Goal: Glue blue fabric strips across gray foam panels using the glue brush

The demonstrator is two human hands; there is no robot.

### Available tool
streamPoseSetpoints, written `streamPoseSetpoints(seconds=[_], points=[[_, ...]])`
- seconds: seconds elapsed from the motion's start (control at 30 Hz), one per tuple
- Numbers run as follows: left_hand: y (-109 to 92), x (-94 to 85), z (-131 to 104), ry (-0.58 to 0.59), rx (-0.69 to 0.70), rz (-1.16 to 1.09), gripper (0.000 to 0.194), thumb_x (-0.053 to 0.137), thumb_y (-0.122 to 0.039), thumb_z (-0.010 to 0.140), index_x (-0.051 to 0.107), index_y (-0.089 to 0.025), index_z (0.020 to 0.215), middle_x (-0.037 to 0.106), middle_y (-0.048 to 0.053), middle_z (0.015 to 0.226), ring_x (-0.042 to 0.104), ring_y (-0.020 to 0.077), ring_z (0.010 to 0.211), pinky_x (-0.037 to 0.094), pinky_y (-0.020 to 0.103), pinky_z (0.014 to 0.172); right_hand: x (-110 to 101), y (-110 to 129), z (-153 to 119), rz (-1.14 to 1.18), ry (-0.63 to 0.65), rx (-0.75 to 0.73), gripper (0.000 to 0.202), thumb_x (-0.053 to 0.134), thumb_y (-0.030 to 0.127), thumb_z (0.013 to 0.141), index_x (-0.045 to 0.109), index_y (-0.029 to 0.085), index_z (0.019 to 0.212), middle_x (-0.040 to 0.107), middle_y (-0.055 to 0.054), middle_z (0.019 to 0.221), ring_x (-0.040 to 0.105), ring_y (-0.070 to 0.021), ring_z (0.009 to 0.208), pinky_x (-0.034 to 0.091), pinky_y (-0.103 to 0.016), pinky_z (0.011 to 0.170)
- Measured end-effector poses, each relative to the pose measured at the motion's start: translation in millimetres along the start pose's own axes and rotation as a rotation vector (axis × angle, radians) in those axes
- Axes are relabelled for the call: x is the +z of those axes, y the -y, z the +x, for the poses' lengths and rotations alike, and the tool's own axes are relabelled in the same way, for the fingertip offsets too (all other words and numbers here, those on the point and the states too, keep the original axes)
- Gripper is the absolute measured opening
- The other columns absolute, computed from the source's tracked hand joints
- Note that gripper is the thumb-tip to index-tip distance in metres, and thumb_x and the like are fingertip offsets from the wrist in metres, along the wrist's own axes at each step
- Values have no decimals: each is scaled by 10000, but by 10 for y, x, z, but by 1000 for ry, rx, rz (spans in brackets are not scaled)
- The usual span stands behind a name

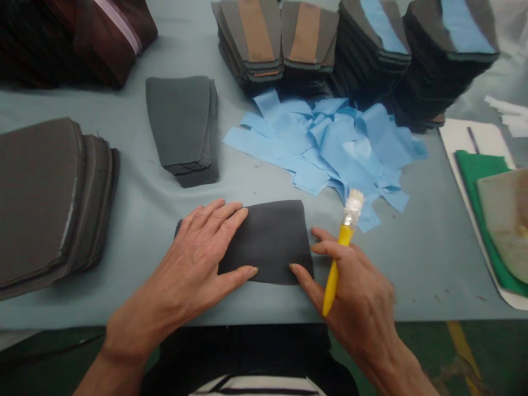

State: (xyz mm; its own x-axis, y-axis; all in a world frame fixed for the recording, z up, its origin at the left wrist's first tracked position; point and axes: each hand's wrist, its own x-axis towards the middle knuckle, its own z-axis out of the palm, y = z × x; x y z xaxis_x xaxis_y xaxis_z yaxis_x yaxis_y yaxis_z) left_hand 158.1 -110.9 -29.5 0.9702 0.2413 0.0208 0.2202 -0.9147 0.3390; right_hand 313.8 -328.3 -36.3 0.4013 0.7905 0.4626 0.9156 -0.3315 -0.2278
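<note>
A dark grey panel (268,242), fabric or leather-like, lies flat on the table before me, its long side across. My left hand (202,247) rests on its left part, fingers stretched out and thumb near the lower edge. At the right end is my right hand (350,280), its thumb tip on the panel's lower right corner and its fingers by the right edge. It also holds a paintbrush (338,258) with a yellow handle between thumb and forefinger. The whitened bristles point up and away, in front of a pile of light blue strips (330,137).
A stack of grey panels (181,121) stands behind my left hand. Larger brown-grey pieces (37,203) are stacked at left, a dark red bundle (103,44) behind them. Stacks with brown strips (256,33) and blue strips (383,27) line the back. A white board (474,132) lies at right.
</note>
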Motion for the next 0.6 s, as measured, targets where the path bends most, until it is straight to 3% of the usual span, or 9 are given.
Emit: streamPoseSetpoints(seconds=[0.17, 0.27, 0.43, 0.6], points=[[-3, -1, -5, -31, 29, 15, 754, 690, -522, 951, 445, -165, 1568, 537, 186, 1621, 471, 438, 1510, 421, 686, 1212, 24, 31, 53, 45, -63, -7, 158, 718, 265, 1016, 573, 233, 1072, 798, -141, 1253, 795, -264, 1056, 634, -376, 877], [8, 2, -7, -41, 42, 4, 759, 702, -509, 947, 436, -171, 1572, 547, 187, 1612, 484, 444, 1501, 446, 693, 1193, 54, 60, 110, 87, -35, -22, 121, 691, 233, 1027, 576, 230, 1061, 787, -155, 1280, 787, -263, 1108, 634, -372, 903], [-41, -38, -8, 9, -26, -33, 763, 748, -469, 937, 448, -182, 1578, 528, 185, 1636, 449, 425, 1543, 395, 708, 1243, 97, 76, 128, 60, -1, -57, 80, 634, 268, 1065, 600, 200, 1090, 787, -161, 1268, 799, -252, 1004, 615, -356, 801], [-178, -151, -2, 111, -102, -115, 839, 798, -473, 915, 430, -149, 1597, 378, 213, 1734, 318, 394, 1633, 275, 714, 1310, 172, -263, -101, 62, -52, -9, 226, 745, 396, 1000, 655, 236, 1132, 755, -99, 1373, 791, -271, 954, 559, -367, 707]])
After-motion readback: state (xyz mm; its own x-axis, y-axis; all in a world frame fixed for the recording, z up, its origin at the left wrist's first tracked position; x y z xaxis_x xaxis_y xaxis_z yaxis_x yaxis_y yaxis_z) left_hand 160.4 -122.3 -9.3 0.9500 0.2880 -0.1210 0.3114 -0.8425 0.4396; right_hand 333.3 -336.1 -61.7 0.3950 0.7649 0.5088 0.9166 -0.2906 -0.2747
